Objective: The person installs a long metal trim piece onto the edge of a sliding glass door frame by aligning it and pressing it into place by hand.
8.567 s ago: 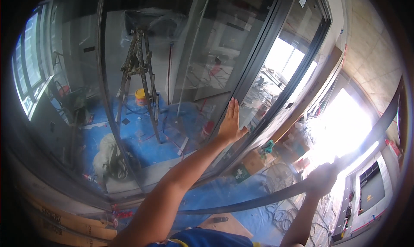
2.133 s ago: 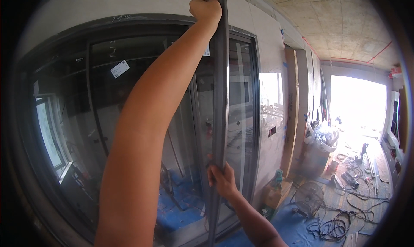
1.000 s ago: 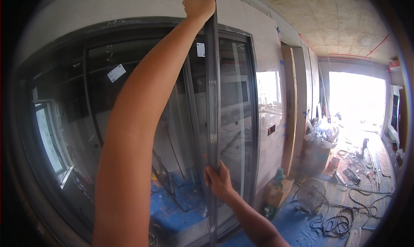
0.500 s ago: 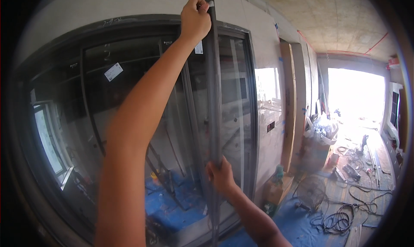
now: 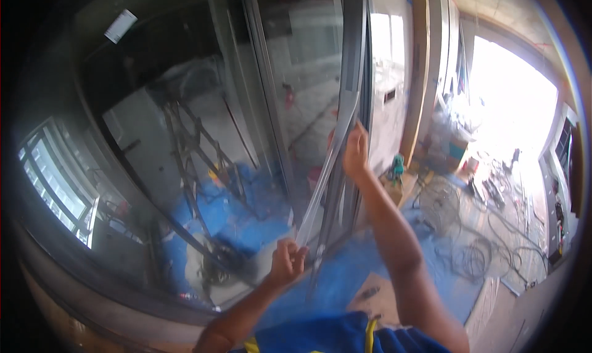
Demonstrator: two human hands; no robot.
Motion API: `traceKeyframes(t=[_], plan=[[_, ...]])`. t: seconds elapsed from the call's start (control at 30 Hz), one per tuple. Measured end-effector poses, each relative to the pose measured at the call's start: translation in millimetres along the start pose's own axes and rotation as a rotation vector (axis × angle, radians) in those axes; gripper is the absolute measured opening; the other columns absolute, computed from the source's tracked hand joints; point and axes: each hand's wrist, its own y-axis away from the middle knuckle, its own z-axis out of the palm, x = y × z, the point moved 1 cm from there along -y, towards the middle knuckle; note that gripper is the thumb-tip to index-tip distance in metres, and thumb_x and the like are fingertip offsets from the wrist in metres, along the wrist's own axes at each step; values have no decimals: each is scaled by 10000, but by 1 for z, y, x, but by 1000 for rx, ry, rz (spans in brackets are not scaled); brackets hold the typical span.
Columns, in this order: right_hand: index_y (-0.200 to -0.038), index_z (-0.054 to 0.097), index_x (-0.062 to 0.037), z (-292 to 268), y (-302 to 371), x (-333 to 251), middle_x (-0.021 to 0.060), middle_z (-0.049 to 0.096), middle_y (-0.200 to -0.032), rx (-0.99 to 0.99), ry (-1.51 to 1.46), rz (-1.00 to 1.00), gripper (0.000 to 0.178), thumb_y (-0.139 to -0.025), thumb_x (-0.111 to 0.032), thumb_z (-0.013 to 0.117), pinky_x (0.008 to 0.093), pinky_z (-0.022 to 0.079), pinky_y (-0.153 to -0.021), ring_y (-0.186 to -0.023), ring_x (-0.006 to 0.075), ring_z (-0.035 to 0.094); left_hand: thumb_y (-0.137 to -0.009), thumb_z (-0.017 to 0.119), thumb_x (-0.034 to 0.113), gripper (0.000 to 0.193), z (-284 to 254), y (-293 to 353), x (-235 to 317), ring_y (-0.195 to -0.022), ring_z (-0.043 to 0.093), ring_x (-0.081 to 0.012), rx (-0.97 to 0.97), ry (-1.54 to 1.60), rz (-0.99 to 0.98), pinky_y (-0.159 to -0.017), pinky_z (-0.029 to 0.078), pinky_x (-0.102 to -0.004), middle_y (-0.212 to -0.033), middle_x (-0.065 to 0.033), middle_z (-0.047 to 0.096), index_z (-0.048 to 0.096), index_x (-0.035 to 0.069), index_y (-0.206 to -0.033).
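A long dark metal bar (image 5: 352,57) stands upright and slightly tilted in front of a dark-framed glass sliding door (image 5: 251,38). My right hand (image 5: 356,151) is closed around it about halfway along. From the bar's face a strip of clear plastic film (image 5: 320,174) hangs away, still joined to the bar just above my right hand. Down by the lower part of the bar, my left hand (image 5: 288,262) pinches the loose end of this film. Motion blurs the bar's lower end.
A stepladder (image 5: 196,149) shows through the glass over blue floor sheeting (image 5: 394,254). To the right are a floor fan (image 5: 439,206), coiled cables (image 5: 472,257), and a cardboard box (image 5: 404,185) against the wall. Flat cardboard (image 5: 375,297) lies on the floor near me.
My left hand has come down from the bar's top end, drawing the film off with it. The view has tipped downward. My right hand still grips the bar.
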Motion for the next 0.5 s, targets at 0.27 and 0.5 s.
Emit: traceKeyframes(t=[0.27, 0.5], plan=[[-1123, 642, 23, 27, -34, -14, 40, 581, -718, 30, -37, 584, 303, -1019, -261, 619, 317, 552, -572, -581, 170, 627, -1012, 602, 230, 139, -43, 212, -59, -641, 660, -394, -111, -279, -605, -520, 473, -458, -720, -159, 675, 632, 103, -964], [-972, 633, -33, 1, -62, 4, 10, 505, -609, 100, 185, 541, 180, -993, -208, 668, 358, 492, -462, -484, 161, 522, -1037, 503, 303, 318, -151, 474, -54, -996, 665, -405, -537, -704, -808, -837, 520, -459, -1062, -203, 701, 645, 72, -1202]])
